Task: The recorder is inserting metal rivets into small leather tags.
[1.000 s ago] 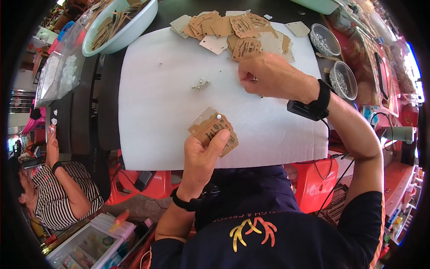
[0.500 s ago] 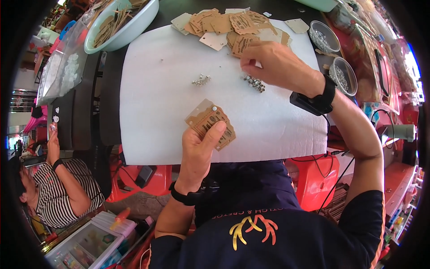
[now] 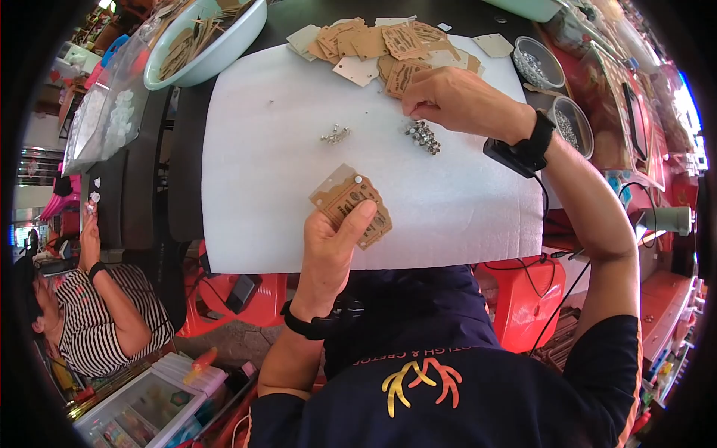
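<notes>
Left hand (image 3: 328, 254): gripping brown card (image 3: 343, 196), near middle | Right hand (image 3: 463, 101): fingers curled, can't tell if pinching anything, just beside shiny bits (image 3: 423, 139) | Card pile (image 3: 367, 46): far side

Two stud piles (image 3: 423, 139) show (plus two clear tubs (image 3: 553, 61)).

card pile (image 3: 355, 45) behind two stud heaps (image 3: 424, 139) on mat (image 3: 258, 194)
</notes>
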Motion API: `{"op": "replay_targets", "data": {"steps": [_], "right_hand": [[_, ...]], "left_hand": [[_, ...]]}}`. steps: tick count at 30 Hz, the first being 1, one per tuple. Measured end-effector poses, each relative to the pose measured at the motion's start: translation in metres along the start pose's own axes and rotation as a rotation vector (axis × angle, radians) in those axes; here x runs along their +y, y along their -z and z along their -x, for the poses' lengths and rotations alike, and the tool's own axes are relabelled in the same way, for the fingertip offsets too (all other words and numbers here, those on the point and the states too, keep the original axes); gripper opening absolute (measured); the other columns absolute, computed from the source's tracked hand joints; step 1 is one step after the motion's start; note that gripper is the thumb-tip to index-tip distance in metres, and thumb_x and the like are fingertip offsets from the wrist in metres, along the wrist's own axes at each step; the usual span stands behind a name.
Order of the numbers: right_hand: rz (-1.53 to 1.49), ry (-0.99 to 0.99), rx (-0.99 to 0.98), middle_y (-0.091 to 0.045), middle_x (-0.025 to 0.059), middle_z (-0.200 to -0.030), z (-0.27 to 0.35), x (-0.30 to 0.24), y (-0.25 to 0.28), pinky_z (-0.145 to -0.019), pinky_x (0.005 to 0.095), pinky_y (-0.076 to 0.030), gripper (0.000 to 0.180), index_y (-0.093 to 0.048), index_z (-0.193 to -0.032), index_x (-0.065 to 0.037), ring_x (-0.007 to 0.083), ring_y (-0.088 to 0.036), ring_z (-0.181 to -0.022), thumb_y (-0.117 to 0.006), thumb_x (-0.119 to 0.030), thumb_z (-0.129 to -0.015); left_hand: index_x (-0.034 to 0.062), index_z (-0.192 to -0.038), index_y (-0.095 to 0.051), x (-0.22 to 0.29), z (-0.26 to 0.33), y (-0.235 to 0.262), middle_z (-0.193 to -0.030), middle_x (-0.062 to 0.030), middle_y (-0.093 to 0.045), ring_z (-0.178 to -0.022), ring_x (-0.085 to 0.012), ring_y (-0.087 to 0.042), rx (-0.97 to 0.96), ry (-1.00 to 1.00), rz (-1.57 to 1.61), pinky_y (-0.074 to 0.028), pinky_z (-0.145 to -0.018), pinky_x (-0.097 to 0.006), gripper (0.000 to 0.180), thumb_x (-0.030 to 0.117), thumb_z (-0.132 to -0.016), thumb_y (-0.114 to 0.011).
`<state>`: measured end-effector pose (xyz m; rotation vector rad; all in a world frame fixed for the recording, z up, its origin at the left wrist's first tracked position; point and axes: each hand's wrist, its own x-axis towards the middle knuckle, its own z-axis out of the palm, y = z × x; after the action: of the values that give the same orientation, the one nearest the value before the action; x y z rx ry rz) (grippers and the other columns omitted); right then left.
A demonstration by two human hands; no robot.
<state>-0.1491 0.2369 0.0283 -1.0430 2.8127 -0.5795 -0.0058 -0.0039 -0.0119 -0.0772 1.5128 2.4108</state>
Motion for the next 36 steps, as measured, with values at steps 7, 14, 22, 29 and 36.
{"op": "replay_targets", "data": {"steps": [7, 14, 22, 29, 36], "right_hand": [[0.024, 0.018, -0.062, -0.064, 0.0107, -0.086, 0.001, 0.008, 0.002, -0.072, 0.0379, -0.048, 0.007, -0.064, -0.084, -0.002, 0.0288, -0.063, -0.081, -0.061, -0.009, -0.086], [0.006, -0.084, 0.083, -0.066, 0.0137, -0.082, 0.017, -0.013, 0.003, -0.072, 0.0416, -0.049, 0.011, -0.063, -0.093, -0.003, 0.0319, -0.064, -0.083, -0.057, -0.008, -0.086], [-0.092, -0.052, 0.078, -0.065, 0.0146, -0.09, 0.037, -0.03, -0.01, -0.072, 0.0424, -0.051, 0.015, -0.062, -0.095, -0.002, 0.0343, -0.064, -0.084, -0.064, -0.012, -0.084], [-0.076, 0.018, 0.084, -0.061, 0.0128, -0.085, 0.049, -0.038, -0.012, -0.069, 0.043, -0.05, 0.014, -0.062, -0.094, -0.004, 0.0341, -0.062, -0.078, -0.065, -0.013, -0.084], [-0.026, -0.037, 0.048, -0.061, 0.012, -0.085, 0.067, -0.017, 0.003, -0.068, 0.0416, -0.049, 0.01, -0.06, -0.088, -0.003, 0.0333, -0.062, -0.076, -0.063, -0.012, -0.084]], "left_hand": [[0.0017, -0.106, -0.065, 0.0, 0.002, 0.0, -0.094, -0.0001, -0.064, -0.083, -0.0065, -0.059, 0.007, 0.011, -0.022, -0.049, -0.075, -0.025, 0.02, 0.017, -0.093, -0.065], [0.0019, -0.106, -0.065, 0.0, 0.001, -0.001, -0.093, -0.0001, -0.064, -0.082, -0.0065, -0.058, 0.01, 0.001, -0.04, -0.049, -0.074, -0.025, 0.02, 0.017, -0.094, -0.065], [0.0025, -0.112, -0.061, -0.001, 0.0, 0.001, -0.094, -0.0012, -0.063, -0.082, -0.0094, -0.06, -0.012, -0.019, -0.115, -0.049, -0.071, -0.028, 0.02, 0.014, -0.095, -0.059], [0.0025, -0.112, -0.06, -0.001, 0.001, 0.001, -0.095, -0.0012, -0.062, -0.082, -0.0093, -0.059, 0.0, -0.019, -0.121, -0.048, -0.07, -0.027, 0.021, 0.014, -0.095, -0.059], [0.0024, -0.109, -0.062, 0.0, -0.001, -0.001, -0.092, -0.0004, -0.063, -0.081, -0.0076, -0.058, -0.011, -0.023, -0.107, -0.048, -0.071, -0.026, 0.021, 0.017, -0.095, -0.061]]}}
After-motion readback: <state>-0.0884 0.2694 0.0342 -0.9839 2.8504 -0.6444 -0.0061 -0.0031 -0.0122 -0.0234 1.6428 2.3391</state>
